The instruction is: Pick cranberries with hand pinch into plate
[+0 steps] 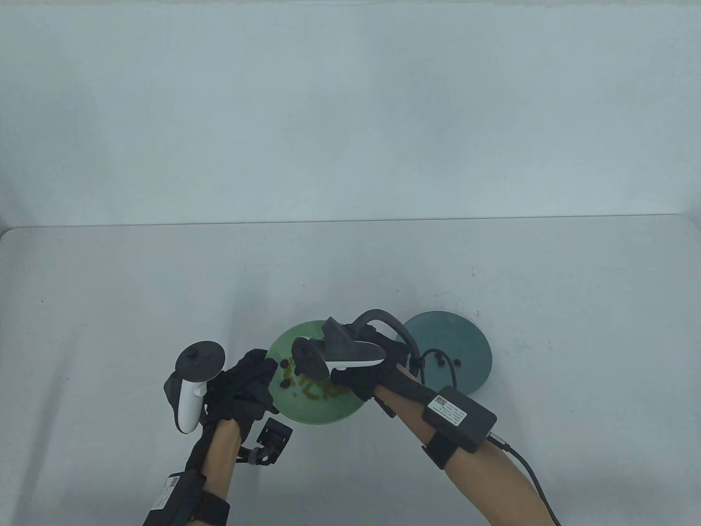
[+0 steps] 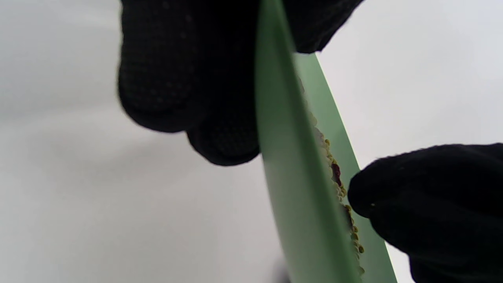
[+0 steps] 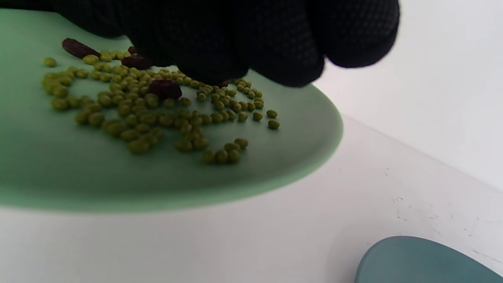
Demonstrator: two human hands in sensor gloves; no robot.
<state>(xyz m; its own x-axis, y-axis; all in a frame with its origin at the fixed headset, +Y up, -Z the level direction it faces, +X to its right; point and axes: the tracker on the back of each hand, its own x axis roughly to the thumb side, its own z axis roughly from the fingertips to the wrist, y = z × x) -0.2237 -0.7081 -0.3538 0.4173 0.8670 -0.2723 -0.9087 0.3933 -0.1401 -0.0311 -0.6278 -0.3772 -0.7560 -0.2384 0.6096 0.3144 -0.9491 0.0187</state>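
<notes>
A light green plate [image 1: 323, 411] holds many green peas [image 3: 141, 118] and a few dark red cranberries [image 3: 165, 89]. My left hand [image 1: 262, 372] grips the plate's left rim; in the left wrist view its fingers [image 2: 177, 78] lie on both sides of the rim [image 2: 283, 165]. My right hand [image 1: 342, 378] is over the plate, with its fingers [image 3: 235, 51] bunched and the tips down among the peas. A speck of dark red shows under the tips; whether it is pinched cannot be told. A teal plate [image 1: 465, 339] to the right holds a few cranberries [image 1: 459, 362].
The two plates stand side by side near the table's front middle. The teal plate's rim [image 3: 424, 259] shows at the lower right of the right wrist view. A cable [image 1: 526, 466] runs from my right forearm pack [image 1: 459, 419]. A white wall stands behind the table.
</notes>
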